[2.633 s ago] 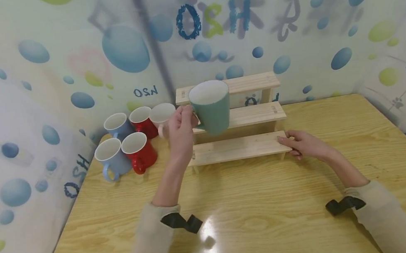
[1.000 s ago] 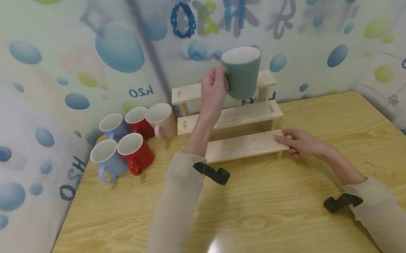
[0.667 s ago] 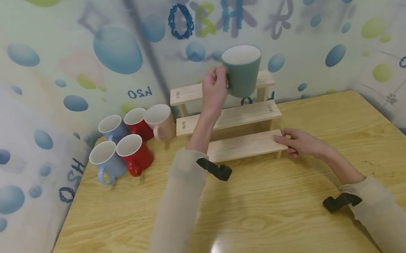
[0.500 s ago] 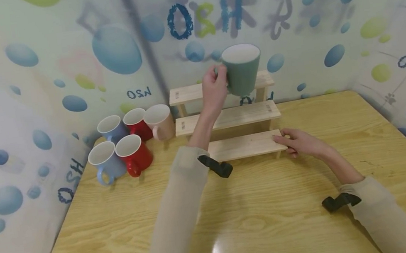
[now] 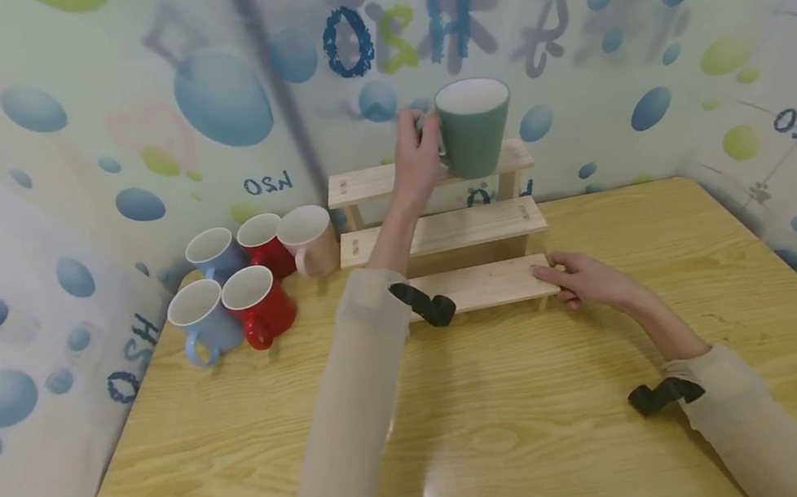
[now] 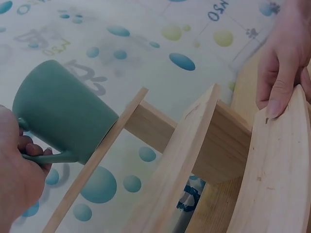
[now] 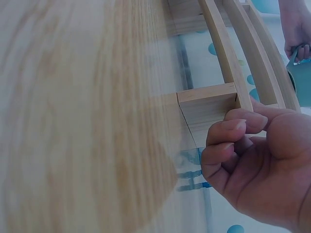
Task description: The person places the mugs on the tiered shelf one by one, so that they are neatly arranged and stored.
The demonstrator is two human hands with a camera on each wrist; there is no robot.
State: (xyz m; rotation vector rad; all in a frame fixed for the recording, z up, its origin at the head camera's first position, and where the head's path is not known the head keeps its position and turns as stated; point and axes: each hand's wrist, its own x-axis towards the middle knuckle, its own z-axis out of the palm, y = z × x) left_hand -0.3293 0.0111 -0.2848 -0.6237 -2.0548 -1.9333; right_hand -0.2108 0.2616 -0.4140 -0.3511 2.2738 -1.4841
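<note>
My left hand [image 5: 416, 160] grips the handle of a teal mug [image 5: 476, 133], held upright at the right part of the top tier of a three-tier wooden rack [image 5: 477, 287]. In the left wrist view, the mug's base [image 6: 99, 148] meets the top board's surface, or nearly so. The fingers of my right hand [image 5: 597, 281] pinch the right end of the lowest board, thumb on top. From the right wrist view, that hand's curled fingers [image 7: 223, 131] show beneath the board's edge. My left forearm hides the left end of the lowest board.
Left of the rack stand several mugs: a front light-blue mug [image 5: 205, 315], a front red mug [image 5: 260, 305], a back blue mug [image 5: 216, 253], a back red mug [image 5: 265, 243] and a pink mug [image 5: 309, 241]. The wood-grain table [image 5: 535, 413] meets a patterned wall covering [image 5: 219, 97] behind.
My left hand has carried the teal mug right and up from in front of the rack, then lowered it toward the top tier. The right hand keeps its hold on the lowest board.
</note>
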